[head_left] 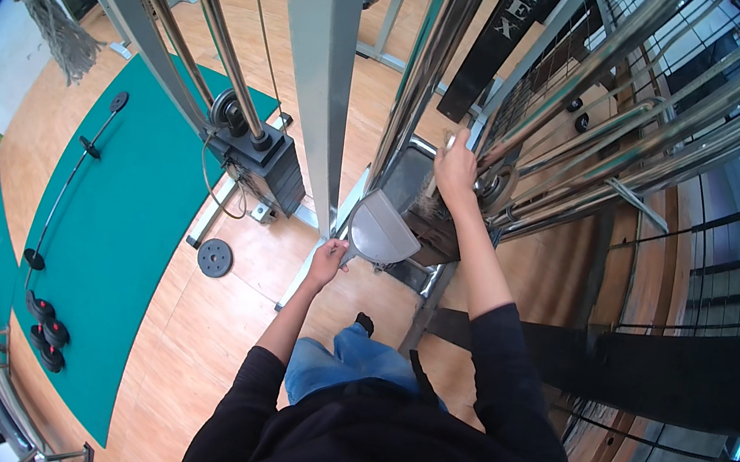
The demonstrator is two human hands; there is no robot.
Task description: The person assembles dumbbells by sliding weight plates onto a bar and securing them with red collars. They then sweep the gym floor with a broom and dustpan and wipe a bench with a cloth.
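A grey dustpan [382,228] is held in the middle of the view, tipped up against the side of a dark weight stack [428,215] on a big gym machine. The dustpan's handle is gripped by the left hand [326,263], with the fingers curled shut around it, so the pan is kept just under the spot being brushed and dust can fall into it. A small brush [434,204] is held by the right hand [455,169], fingers closed on its handle, and its dark bristles are pressed on top of the weight stack just beside the pan. Shiny steel bars [431,52] rise on both sides of the hands, so the arms are reached in between them. A grey post [322,66] stands just left of the pan. On the wooden floor [188,338] a round weight plate [215,257] is seen, and on the green mat [109,225] a long barbell [74,173] is laid out of the way. A mop [61,22] is hung at the far left.
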